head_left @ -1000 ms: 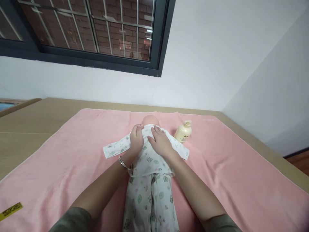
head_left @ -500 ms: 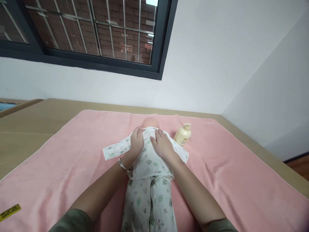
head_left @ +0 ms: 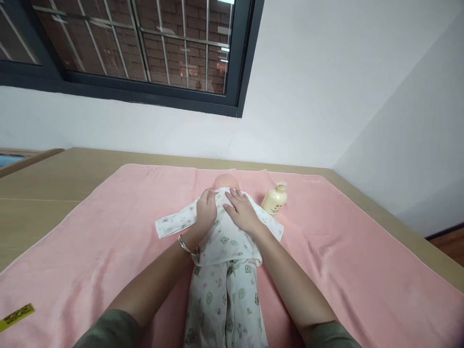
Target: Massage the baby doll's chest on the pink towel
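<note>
A baby doll lies on its back, its smooth head [head_left: 226,181] at the far end and its arms spread. It wears a white printed shirt [head_left: 226,241] and matching trousers [head_left: 217,295]. My left hand [head_left: 206,211] is closed at the shirt's left shoulder, thumb and fingers drawn together at the collar edge; part of its grip is hidden. Flat on the upper chest, my right hand [head_left: 242,211] rests with fingers spread, touching the cloth just below the collar. A bracelet [head_left: 185,245] circles my left wrist.
A pale yellow pump bottle [head_left: 274,200] stands beside the doll's right-hand sleeve. Under everything is a pink blanket [head_left: 119,241] on a wooden surface [head_left: 47,193]. A yellow printed strip [head_left: 16,316] lies front left. Behind are a white wall [head_left: 290,111] and a barred window [head_left: 145,48].
My right hand has shifted slightly up and left over the chest, its fingers a little more spread. My left hand stays at the shoulder. The view has moved very slightly.
</note>
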{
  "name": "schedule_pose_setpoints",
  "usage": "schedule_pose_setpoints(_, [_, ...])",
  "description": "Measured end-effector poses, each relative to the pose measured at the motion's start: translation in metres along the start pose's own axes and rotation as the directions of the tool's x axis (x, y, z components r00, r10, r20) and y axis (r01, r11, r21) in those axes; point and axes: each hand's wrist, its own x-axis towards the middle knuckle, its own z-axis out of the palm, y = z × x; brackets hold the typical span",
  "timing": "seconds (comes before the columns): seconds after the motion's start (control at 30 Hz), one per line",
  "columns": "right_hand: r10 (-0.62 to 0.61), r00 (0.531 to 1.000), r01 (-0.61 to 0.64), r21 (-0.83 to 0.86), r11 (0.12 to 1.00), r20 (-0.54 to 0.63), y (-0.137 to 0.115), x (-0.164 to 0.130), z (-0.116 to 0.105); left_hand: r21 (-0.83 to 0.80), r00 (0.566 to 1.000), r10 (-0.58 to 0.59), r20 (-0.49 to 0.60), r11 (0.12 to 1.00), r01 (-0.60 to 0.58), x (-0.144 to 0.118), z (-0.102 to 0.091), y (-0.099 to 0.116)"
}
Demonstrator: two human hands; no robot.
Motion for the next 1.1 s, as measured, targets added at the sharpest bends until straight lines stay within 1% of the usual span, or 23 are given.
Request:
schedule_pose_setpoints(0.07, [0.043, 0.999, -0.043, -0.012, 0.999, -0.006, -0.001, 0.000, 0.002, 0.044, 0.999, 0.030, 0.028, 0.999, -0.031, 0.001, 0.001, -0.003])
schedule_pose_setpoints(0.13, [0.115, 0.993, -0.115, -0.041, 0.993, -0.012, -0.007, -0.001, 0.004, 0.088, 0.997, 0.067, 0.047, 0.994, -0.071, 0.003, 0.002, -0.005])
schedule_pose_setpoints(0.2, [0.200, 0.979, -0.201, -0.081, 0.976, -0.027, -0.014, -0.004, 0.006, 0.136, 0.995, 0.091, 0.050, 0.986, -0.097, 0.005, 0.002, -0.008])
schedule_pose_setpoints(0.27, [0.248, 0.968, -0.251, -0.120, 0.961, -0.037, -0.021, -0.006, 0.006, 0.192, 0.992, 0.107, 0.068, 0.974, -0.118, 0.006, 0.002, -0.010])
schedule_pose_setpoints(0.33, [0.247, 0.968, -0.250, -0.147, 0.957, -0.041, -0.026, -0.008, 0.006, 0.242, 0.986, 0.134, 0.101, 0.958, -0.155, 0.007, 0.001, -0.011])
schedule_pose_setpoints(0.4, [0.220, 0.975, -0.224, -0.158, 0.962, -0.044, -0.028, -0.009, 0.005, 0.257, 0.979, 0.169, 0.113, 0.947, -0.193, 0.009, 0.000, -0.012])
schedule_pose_setpoints(0.47, [0.166, 0.985, -0.172, -0.159, 0.972, -0.050, -0.028, -0.008, 0.006, 0.259, 0.977, 0.185, 0.104, 0.944, -0.206, 0.010, -0.002, -0.011])
schedule_pose_setpoints(0.53, [0.094, 0.994, -0.099, -0.134, 0.986, -0.048, -0.023, -0.006, 0.006, 0.299, 0.972, 0.196, 0.132, 0.927, -0.228, 0.009, -0.002, -0.009])
schedule_pose_setpoints(0.6, [0.057, 0.997, -0.061, -0.076, 0.995, -0.053, -0.013, -0.003, 0.006, 0.395, 0.952, 0.220, 0.213, 0.872, -0.290, 0.005, 0.000, -0.007])
schedule_pose_setpoints(0.7, [0.114, 0.990, -0.113, 0.020, 0.993, -0.077, 0.008, 0.003, 0.004, 0.548, 0.914, 0.246, 0.323, 0.739, -0.392, -0.011, 0.007, -0.003])
schedule_pose_setpoints(0.77, [0.133, 0.989, -0.130, 0.050, 0.990, -0.071, 0.019, 0.005, 0.001, 0.610, 0.903, 0.245, 0.353, 0.672, -0.420, -0.021, 0.011, -0.001])
schedule_pose_setpoints(0.83, [0.115, 0.992, -0.113, 0.039, 0.993, -0.045, 0.022, 0.005, -0.002, 0.637, 0.899, 0.231, 0.373, 0.641, -0.429, -0.025, 0.012, 0.000])
schedule_pose_setpoints(0.9, [0.118, 0.993, -0.119, -0.014, 0.993, -0.022, 0.015, 0.003, -0.003, 0.637, 0.900, 0.200, 0.388, 0.647, -0.419, -0.019, 0.010, -0.001])
schedule_pose_setpoints(1.03, [0.184, 0.983, -0.186, -0.127, 0.974, -0.025, -0.022, -0.009, 0.003, 0.573, 0.893, 0.121, 0.433, 0.728, -0.376, 0.005, 0.001, -0.006])
schedule_pose_setpoints(1.1, [0.163, 0.986, -0.166, -0.152, 0.974, -0.031, -0.037, -0.014, 0.006, 0.554, 0.897, 0.114, 0.427, 0.751, -0.359, 0.010, 0.000, -0.009])
